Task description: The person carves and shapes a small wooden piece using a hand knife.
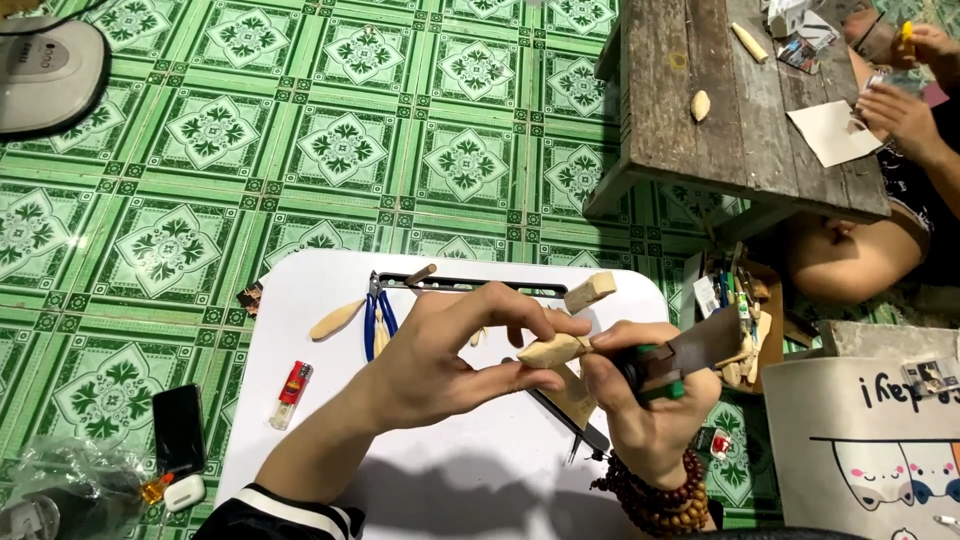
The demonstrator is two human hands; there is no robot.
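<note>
My left hand pinches a small pale wooden piece between thumb and fingers above a white lap table. My right hand, with a brown bead bracelet on its wrist, grips a carving tool with a green and dark handle, its thumb pressed against the end of the wooden piece. Both hands meet over the table's right half.
On the white table lie blue-handled pliers, a red lighter, a wooden block and wood slivers. A phone and earbud case lie on the green tiled floor. Another person's hands work at a wooden bench. A box of tools and a cloth bag sit right.
</note>
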